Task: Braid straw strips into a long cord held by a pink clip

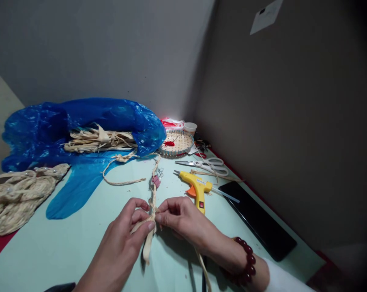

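Observation:
A pale braid of dried plant fibre runs up the middle of the table, with a pink binder clip fixed on it. My left hand pinches the braid's lower end and a flat strand beside it. From the other side, my right hand grips a strand between thumb and fingers, close to the left fingertips. One loose strand end hangs below the left thumb. Another strip trails down beneath the right wrist, which wears a dark red bead bracelet.
A yellow glue gun, scissors and a black phone lie on the right. Behind are a blue plastic bag holding a fibre bundle, a round woven basket and a cup. A braided piece sits far left.

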Tool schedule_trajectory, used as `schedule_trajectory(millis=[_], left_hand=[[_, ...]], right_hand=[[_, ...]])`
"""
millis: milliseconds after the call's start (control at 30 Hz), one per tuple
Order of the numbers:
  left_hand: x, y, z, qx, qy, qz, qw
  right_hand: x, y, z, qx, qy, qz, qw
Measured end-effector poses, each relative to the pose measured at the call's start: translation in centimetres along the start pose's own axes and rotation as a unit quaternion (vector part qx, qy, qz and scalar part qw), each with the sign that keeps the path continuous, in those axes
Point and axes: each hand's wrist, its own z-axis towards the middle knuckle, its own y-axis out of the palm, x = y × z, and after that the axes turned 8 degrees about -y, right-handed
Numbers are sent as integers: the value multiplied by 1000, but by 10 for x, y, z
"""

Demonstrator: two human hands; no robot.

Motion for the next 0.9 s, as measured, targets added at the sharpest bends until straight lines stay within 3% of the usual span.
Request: schedule_trajectory(millis=[167,300,433,500,567,667,767,833,900], left_hand=[[-1,-4,-1,29,38,120,992],[0,-10,-1,35,102,220,969],[6,-11,-6,70,112,276,952],[5,-8,-9,76,128,277,949],[-1,-5,-10,91,189,287,935],[-17,-1,-8,139,341,345,863],[-33,2,-4,171,480,463,725],[-41,6,-2,199,510,531,647],[-45,12,-3,254,505,548,617]], right_hand=[[3,5,-2,18,-11,12,1000],[-1,7,-7,52,-51,-113,991],[-4,11,-11,72,-137,-265,952],[-5,13,-13,71,-169,-292,939],[-6,13,-14,63,-174,-291,939],[-8,11,-14,52,-144,-260,953],[-6,8,-11,37,-108,-175,978],[-1,8,-8,31,-80,-85,993],[5,8,-4,35,-51,0,998]])
